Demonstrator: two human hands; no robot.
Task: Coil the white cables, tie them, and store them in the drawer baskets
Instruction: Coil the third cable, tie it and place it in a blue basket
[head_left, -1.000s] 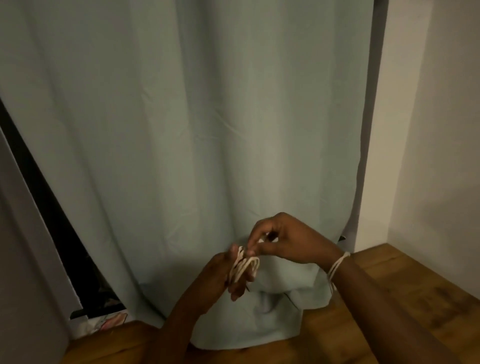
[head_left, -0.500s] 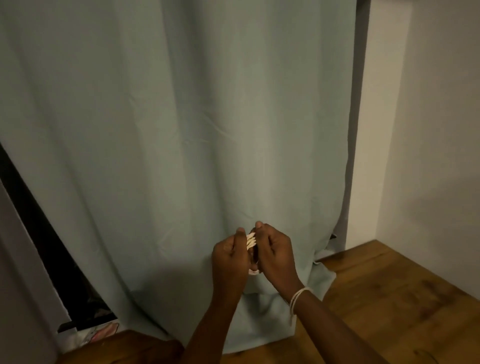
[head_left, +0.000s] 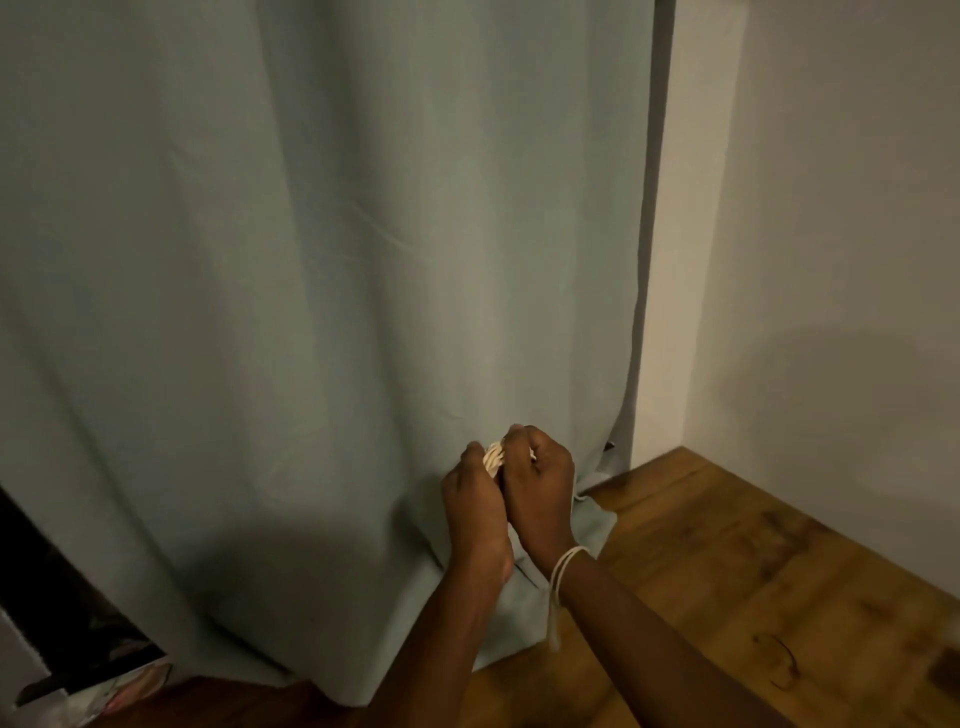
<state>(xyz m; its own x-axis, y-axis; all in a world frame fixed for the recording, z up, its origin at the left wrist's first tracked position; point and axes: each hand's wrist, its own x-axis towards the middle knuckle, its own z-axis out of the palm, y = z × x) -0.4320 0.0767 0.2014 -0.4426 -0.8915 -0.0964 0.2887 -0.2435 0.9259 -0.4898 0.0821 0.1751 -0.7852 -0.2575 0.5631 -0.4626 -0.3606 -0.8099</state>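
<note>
A small coil of white cable (head_left: 493, 457) is pinched between both hands in front of the curtain. My left hand (head_left: 474, 501) closes around the coil's left side. My right hand (head_left: 541, 480) grips it from the right, fingers curled over the top. Only a few loops show between the fingers; the rest of the coil is hidden. A white string (head_left: 562, 577) is wound around my right wrist, with a loose end hanging down. No drawer or basket is in view.
A pale green curtain (head_left: 311, 312) hangs to the wooden floor (head_left: 753, 597) and fills most of the view. A white wall (head_left: 831, 260) stands at the right. A dark gap (head_left: 62, 597) shows at the lower left.
My hands have come together, both backs toward me, closing over the coil. The view has shifted so the hands sit more to the middle.
</note>
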